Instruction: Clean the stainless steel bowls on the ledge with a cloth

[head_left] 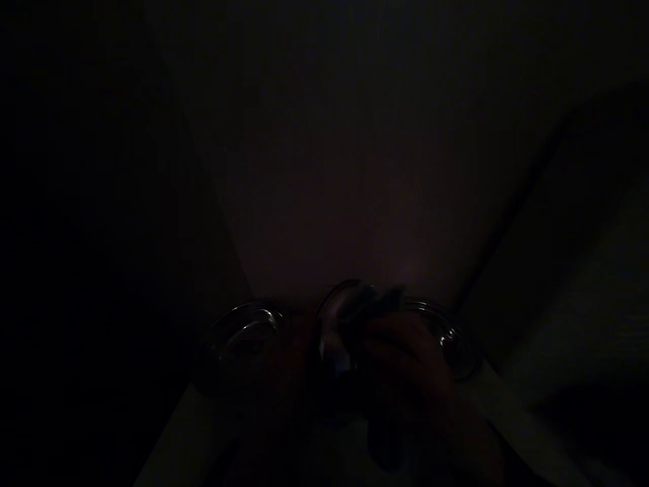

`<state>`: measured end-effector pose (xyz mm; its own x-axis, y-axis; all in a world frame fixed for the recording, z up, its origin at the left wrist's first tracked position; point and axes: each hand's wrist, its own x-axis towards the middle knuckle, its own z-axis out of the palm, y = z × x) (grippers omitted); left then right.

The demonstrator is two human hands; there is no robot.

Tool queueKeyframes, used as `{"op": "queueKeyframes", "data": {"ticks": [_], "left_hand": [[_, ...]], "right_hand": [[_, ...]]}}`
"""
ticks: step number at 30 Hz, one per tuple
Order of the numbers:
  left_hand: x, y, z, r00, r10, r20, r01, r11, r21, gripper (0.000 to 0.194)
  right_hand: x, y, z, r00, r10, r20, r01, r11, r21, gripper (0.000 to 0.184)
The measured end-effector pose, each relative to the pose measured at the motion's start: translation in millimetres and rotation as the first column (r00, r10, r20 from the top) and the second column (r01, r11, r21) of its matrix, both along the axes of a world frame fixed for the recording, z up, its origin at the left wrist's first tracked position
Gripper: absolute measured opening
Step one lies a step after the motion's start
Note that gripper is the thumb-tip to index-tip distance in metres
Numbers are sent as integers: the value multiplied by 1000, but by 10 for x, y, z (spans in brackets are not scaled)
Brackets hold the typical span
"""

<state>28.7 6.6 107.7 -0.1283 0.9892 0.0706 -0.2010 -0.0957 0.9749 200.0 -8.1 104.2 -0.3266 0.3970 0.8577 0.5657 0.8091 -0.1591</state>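
The picture is very dark, so outlines are faint. In the lower middle stands a shiny round metal dish (334,345), tilted so that its curved inside shows. My left hand (289,372) is a dim shape at the dish's left edge and seems to grip it; its fingers hardly show. At the right, my right hand (410,358) has its fingers bent around a dark cloth (378,302), which lies against the dish's inner side. The lower part of the dish is lost in shadow.
A second shiny metal dish (243,325) sits to the left, and another metal dish (453,338) to the right, partly behind my right hand. Under them is a pale surface (507,406). A dim flat panel (345,169) rises behind.
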Motion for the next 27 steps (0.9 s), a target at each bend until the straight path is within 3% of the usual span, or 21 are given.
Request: {"op": "queueKeyframes", "data": {"ticks": [5, 10, 16, 21, 27], "left_hand": [[40, -19, 13, 1000, 7, 19, -7, 1000, -6, 31], [55, -10, 14, 999, -7, 31, 7, 1000, 7, 31], [27, -18, 30, 999, -20, 35, 18, 998, 57, 34], [9, -70, 28, 1000, -8, 13, 7, 998, 59, 29], [-24, -44, -51, 996, 91, -18, -91, 996, 21, 14]], "right_hand": [[93, 74, 39, 973, -200, -118, 195, 979, -53, 28], [56, 52, 21, 934, -271, -233, 249, 961, -116, 23], [53, 48, 4, 809, -406, -425, 317, 910, -266, 16], [43, 50, 14, 894, -327, -305, 291, 943, -160, 17], [-56, 23, -5, 954, -243, -173, 250, 968, 16, 22]]}}
